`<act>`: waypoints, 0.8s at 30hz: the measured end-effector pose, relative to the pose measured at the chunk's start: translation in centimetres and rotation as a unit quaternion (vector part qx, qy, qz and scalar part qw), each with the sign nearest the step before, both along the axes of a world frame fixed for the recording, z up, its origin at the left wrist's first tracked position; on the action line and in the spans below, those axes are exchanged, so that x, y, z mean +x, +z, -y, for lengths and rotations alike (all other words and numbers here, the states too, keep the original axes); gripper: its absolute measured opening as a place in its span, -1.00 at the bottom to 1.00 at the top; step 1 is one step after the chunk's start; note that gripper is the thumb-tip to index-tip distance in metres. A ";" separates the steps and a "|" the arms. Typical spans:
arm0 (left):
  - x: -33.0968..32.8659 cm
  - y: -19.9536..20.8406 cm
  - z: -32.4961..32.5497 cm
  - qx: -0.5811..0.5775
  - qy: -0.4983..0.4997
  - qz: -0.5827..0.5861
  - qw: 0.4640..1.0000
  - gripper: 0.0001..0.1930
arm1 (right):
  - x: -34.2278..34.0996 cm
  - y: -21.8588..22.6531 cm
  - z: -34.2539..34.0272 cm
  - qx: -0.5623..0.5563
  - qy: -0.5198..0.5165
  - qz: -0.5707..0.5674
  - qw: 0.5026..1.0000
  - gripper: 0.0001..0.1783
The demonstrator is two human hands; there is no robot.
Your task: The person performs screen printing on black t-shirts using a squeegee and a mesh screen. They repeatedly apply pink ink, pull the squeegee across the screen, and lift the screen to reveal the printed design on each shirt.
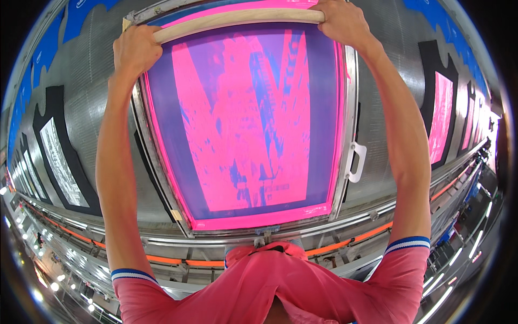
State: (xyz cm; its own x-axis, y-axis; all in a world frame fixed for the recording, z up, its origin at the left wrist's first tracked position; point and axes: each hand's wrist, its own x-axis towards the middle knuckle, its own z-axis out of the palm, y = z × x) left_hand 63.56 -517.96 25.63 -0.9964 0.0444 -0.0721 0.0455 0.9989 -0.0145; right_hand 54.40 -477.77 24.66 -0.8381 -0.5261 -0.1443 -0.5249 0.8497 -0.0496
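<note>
A screen printing frame (349, 135) lies on the metal table before me, its purple mesh carrying a bright pink design (243, 113). Across its far end runs a squeegee (237, 20) with a pale wooden handle. My left hand (137, 49) is closed round the left end of that handle. At the other end, my right hand (345, 20) grips it the same way. Pink ink (259, 220) lines the near edge and both sides of the mesh. Whatever lies beneath the screen is hidden.
To the left, a dark garment piece (54, 102) bears a white print. On the right is another dark piece (431, 59) with a pink print. A white handle-shaped part (356, 162) juts from the frame's right side. An orange rail (350, 242) follows the table's near edge.
</note>
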 end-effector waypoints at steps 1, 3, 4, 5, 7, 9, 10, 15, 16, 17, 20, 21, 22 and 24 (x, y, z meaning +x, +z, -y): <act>0.7 -0.3 0.0 -0.003 -0.002 -0.011 1.000 -0.60 | 1.1 0.1 -0.1 -0.008 0.005 0.002 1.000 -0.53; 3.1 -0.7 -0.3 0.010 -0.003 -0.008 1.000 -0.58 | 3.7 0.1 -0.4 -0.025 0.007 0.005 1.000 -0.52; 4.7 -0.7 -0.5 0.014 -0.002 -0.005 1.000 -0.57 | 5.4 -0.3 -0.8 -0.035 0.004 0.007 0.999 -0.51; 6.1 -0.7 -0.7 0.022 -0.005 0.001 1.000 -0.56 | 7.2 -0.4 -1.2 -0.046 0.001 0.009 0.999 -0.51; 9.3 -0.5 -1.3 0.038 -0.007 0.011 0.999 -0.55 | 11.0 0.3 -1.5 -0.035 -0.005 0.033 0.999 -0.51; 13.5 -0.5 -1.9 0.045 0.005 0.025 0.999 -0.53 | 14.9 0.4 -2.2 -0.048 -0.006 0.040 0.998 -0.52; 15.7 -0.6 -2.3 0.051 0.006 0.031 0.998 -0.53 | 17.6 0.0 -3.0 -0.063 -0.013 0.034 0.997 -0.53; 27.9 -1.2 -5.0 0.091 0.003 0.020 0.996 -0.52 | 29.8 0.9 -5.5 -0.096 -0.024 0.055 0.994 -0.58; 31.1 -1.3 -5.3 0.105 0.009 0.018 0.994 -0.51 | 32.2 0.8 -5.8 -0.094 -0.014 0.053 0.994 -0.60; 33.8 -1.2 -5.9 0.111 0.008 0.010 0.994 -0.51 | 34.7 0.5 -6.4 -0.109 -0.008 0.043 0.993 -0.60; 42.3 -1.0 -8.1 0.126 0.000 -0.012 0.992 -0.49 | 42.4 0.7 -7.9 -0.145 -0.005 0.039 0.989 -0.58; 44.8 -1.1 -8.6 0.129 0.004 -0.010 0.992 -0.49 | 44.9 1.1 -8.3 -0.149 -0.009 0.044 0.988 -0.58; 47.6 -0.9 -9.0 0.129 0.014 -0.009 0.991 -0.50 | 47.2 1.3 -8.4 -0.155 -0.006 0.050 0.987 -0.58; 51.2 -0.8 -10.0 0.144 0.011 -0.010 0.990 -0.50 | 51.4 1.5 -9.2 -0.159 -0.012 0.054 0.986 -0.58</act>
State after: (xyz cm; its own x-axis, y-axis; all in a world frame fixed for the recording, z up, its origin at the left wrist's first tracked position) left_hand 114.81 -507.96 24.83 -0.9985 0.0378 -0.0398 0.0257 0.9626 0.2696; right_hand 105.76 -468.57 26.12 -0.8397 -0.5391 -0.0656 -0.4813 0.7947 -0.3699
